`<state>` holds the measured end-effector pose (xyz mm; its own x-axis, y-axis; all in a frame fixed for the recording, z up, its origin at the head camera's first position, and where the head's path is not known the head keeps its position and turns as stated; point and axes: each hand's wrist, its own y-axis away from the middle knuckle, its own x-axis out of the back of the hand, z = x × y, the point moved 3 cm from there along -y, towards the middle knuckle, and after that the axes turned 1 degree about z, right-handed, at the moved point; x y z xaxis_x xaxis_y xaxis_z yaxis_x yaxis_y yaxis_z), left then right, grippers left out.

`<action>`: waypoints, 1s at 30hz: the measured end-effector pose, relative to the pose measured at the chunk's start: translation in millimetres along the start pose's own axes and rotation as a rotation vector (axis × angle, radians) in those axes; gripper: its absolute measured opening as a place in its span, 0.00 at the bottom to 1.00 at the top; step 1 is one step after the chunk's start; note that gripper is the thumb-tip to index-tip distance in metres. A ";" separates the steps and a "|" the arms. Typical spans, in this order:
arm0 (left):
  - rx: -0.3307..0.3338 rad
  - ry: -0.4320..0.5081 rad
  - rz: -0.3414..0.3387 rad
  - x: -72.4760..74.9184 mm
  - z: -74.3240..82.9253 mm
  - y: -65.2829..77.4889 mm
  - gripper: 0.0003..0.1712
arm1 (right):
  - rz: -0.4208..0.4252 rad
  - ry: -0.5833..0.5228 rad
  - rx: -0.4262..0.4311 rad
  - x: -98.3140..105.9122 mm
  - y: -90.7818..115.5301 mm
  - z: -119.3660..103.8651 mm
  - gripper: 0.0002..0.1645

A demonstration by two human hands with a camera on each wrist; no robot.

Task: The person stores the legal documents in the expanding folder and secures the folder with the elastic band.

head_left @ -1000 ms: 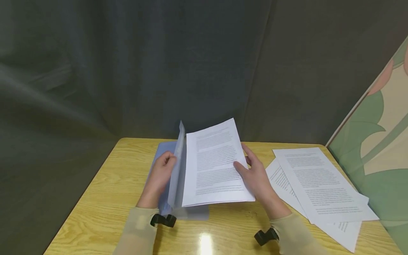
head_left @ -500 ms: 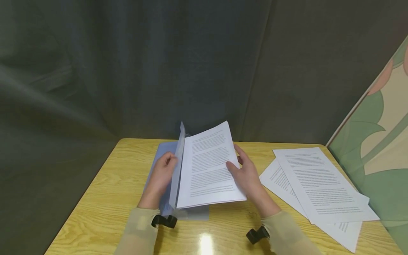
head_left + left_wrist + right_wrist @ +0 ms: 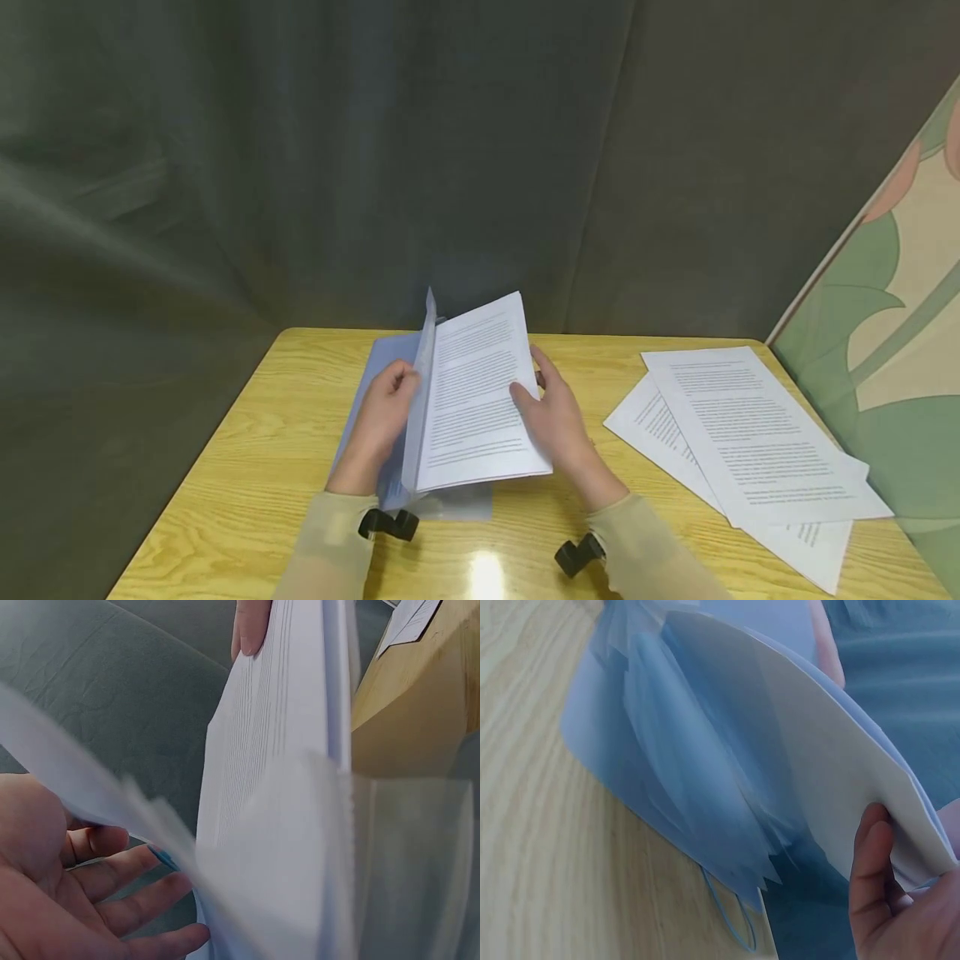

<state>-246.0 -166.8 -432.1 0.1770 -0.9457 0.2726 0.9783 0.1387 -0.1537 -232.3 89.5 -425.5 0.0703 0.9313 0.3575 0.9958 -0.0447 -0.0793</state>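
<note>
A blue display folder with clear plastic sleeves lies on the table, its left cover flat and several sleeves raised. My left hand pinches the raised edge of a clear sleeve and holds it up. My right hand grips a thin stack of printed paper by its right edge, thumb on top and fingers beneath. The stack's left part lies inside the sleeve, tilted up from the table. In the right wrist view, more sleeves fan out below the paper, and a thin blue elastic loop sticks out from the folder.
Loose printed sheets overlap at the right of the wooden table. A dark curtain hangs behind the table's back edge, and a patterned panel stands along the right side.
My right hand has moved left with the paper stack, which slides further into the sleeve and sits slightly lower. The left hand keeps its hold on the sleeve, almost unmoved.
</note>
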 end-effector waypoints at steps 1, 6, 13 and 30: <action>0.002 -0.001 0.001 -0.3 -0.3 -0.3 0.11 | 0.003 0.001 0.003 -2.3 0.5 0.0 0.44; 0.000 0.020 0.001 -0.9 -0.1 -0.3 0.11 | 0.008 0.019 0.024 -12.3 3.7 -0.4 0.45; -0.009 0.037 0.010 -1.4 -0.5 -0.8 0.11 | 0.015 0.044 0.043 -23.0 6.6 2.1 0.45; -0.012 0.004 0.026 -3.9 2.8 0.9 0.11 | -0.025 0.016 0.066 -41.5 6.3 1.3 0.45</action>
<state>-245.6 -162.1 -430.6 0.2016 -0.9429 0.2650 0.9721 0.1595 -0.1721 -229.0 51.0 -442.1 0.0470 0.9257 0.3752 0.9914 0.0028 -0.1312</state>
